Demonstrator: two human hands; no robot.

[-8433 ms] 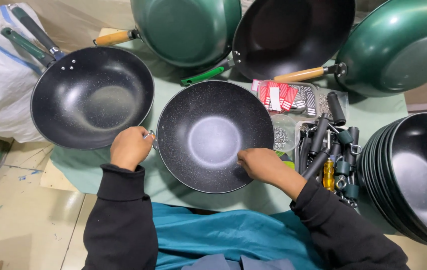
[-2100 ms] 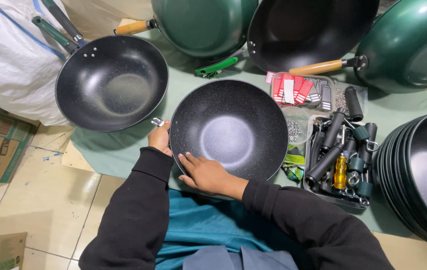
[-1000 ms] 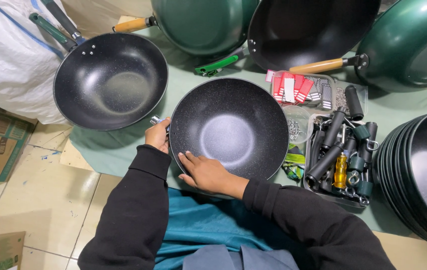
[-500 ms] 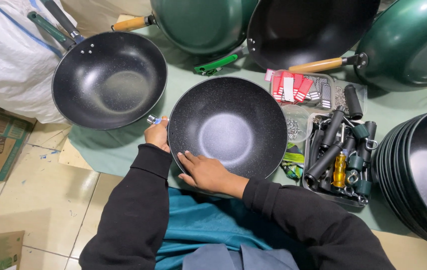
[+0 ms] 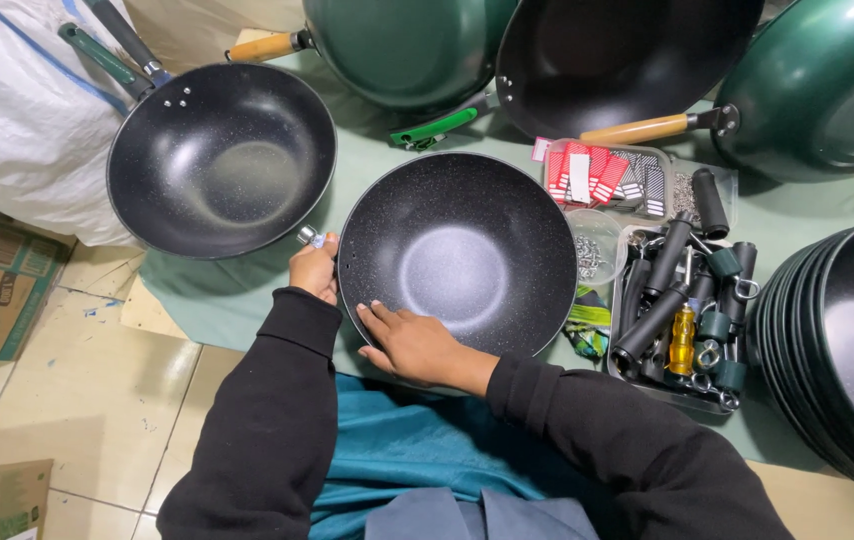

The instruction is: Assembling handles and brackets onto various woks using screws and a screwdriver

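wok [image 5: 467, 260]: dark speckled nonstick, showing a soft sheen | green pan [image 5: 827, 85]: gleaming glossy enamel, wooden handle [image 5: 637, 129] | cloth [image 5: 217, 290]: lying matt green | sack [image 5: 17, 120]: woven white plastic

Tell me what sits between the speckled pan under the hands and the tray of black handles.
In the head view, a small clear tub of screws sits between the pan and the tray.

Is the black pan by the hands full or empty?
Empty: the black pan shows only its bare speckled inside, nothing lying in it.
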